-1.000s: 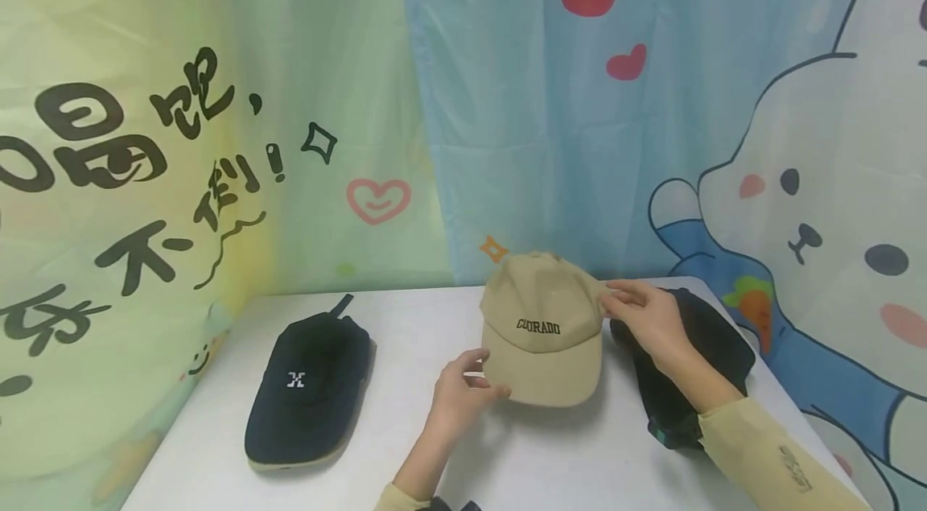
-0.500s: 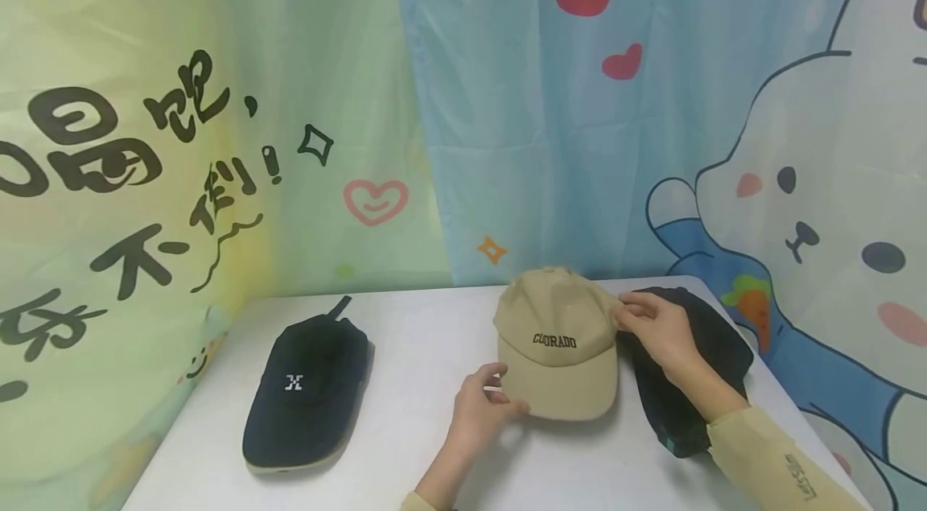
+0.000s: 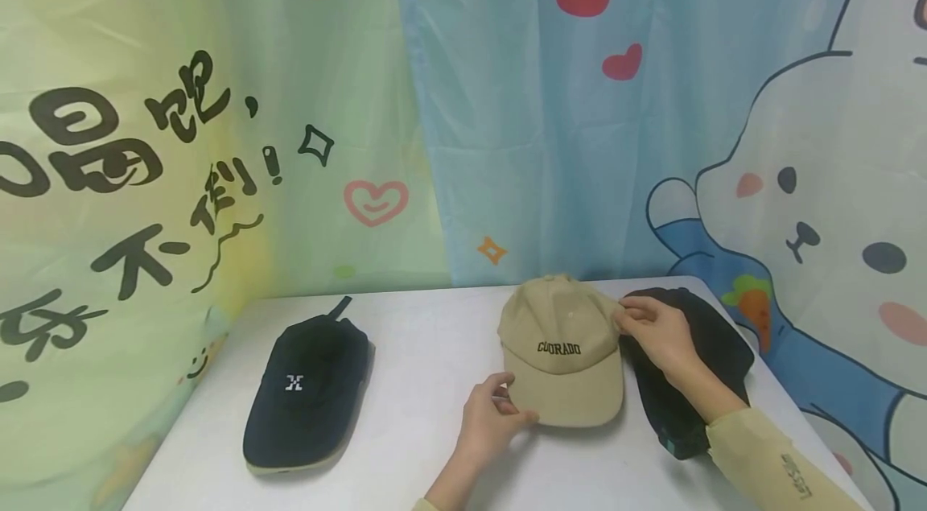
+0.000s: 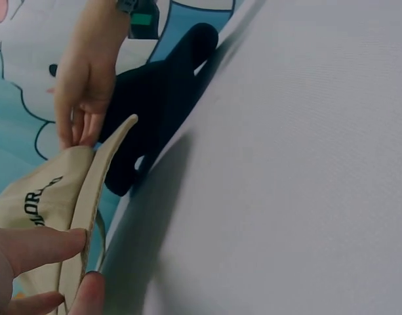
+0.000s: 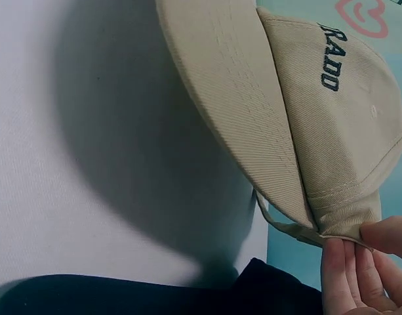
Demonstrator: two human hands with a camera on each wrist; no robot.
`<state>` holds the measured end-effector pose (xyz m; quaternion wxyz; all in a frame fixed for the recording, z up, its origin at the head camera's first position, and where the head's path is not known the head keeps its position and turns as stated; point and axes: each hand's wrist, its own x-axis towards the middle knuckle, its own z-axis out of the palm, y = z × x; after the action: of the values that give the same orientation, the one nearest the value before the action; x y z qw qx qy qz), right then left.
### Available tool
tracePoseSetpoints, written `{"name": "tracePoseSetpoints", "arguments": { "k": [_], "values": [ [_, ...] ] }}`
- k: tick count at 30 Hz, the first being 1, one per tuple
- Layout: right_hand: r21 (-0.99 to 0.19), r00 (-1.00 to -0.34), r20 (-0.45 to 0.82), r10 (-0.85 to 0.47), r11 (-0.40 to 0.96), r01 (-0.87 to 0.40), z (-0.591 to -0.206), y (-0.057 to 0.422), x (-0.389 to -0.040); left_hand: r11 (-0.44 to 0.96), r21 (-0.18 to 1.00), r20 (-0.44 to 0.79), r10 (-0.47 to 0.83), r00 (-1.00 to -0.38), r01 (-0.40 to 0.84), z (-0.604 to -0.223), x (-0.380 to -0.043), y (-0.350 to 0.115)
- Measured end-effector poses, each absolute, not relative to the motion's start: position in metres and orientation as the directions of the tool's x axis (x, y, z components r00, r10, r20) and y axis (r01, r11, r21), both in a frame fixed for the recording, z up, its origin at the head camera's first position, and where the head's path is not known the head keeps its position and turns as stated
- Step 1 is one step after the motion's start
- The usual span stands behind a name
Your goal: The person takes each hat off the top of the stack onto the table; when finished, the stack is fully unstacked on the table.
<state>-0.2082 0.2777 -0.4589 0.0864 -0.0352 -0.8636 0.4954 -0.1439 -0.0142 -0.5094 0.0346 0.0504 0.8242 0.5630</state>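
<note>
A beige baseball cap (image 3: 561, 338) with dark lettering on its front faces me, brim toward the near side. My left hand (image 3: 490, 420) pinches the left edge of its brim; in the left wrist view the thumb and fingers (image 4: 53, 249) lie on either side of that brim. On the other side, my right hand (image 3: 657, 331) pinches the cap's lower side edge, thumb above and fingers (image 5: 338, 275) beneath, as the right wrist view shows. The back strap (image 5: 286, 226) hangs below the crown. Under the brim a shadow falls on the white table.
A black cap (image 3: 698, 350) lies at the right, partly behind my right hand and forearm. At the left rests a dark navy cap (image 3: 307, 390) with a small white mark. The white table (image 3: 427, 334) ends at a printed curtain (image 3: 507, 109) behind.
Both hands have carried the beige cap to the right and toward me, lower over the table and close to the black cap. In the last half second it has moved only slightly.
</note>
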Motion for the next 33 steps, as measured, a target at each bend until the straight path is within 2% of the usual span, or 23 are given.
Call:
{"name": "tracePoseSetpoints", "arguments": {
  "k": [19,33],
  "values": [
    [-0.809,-0.971,0.191,0.145,0.583,-0.072,-0.468,0.281,-0.211,0.383,0.922,0.003,0.153,-0.988,0.062,-0.515,-0.139,-0.005],
    [-0.789,-0.971,0.194,0.139,0.61,-0.071,-0.472,0.279,-0.209,0.393,0.914,0.035,0.163,-0.986,0.097,-0.521,-0.142,-0.001]
  ]
}}
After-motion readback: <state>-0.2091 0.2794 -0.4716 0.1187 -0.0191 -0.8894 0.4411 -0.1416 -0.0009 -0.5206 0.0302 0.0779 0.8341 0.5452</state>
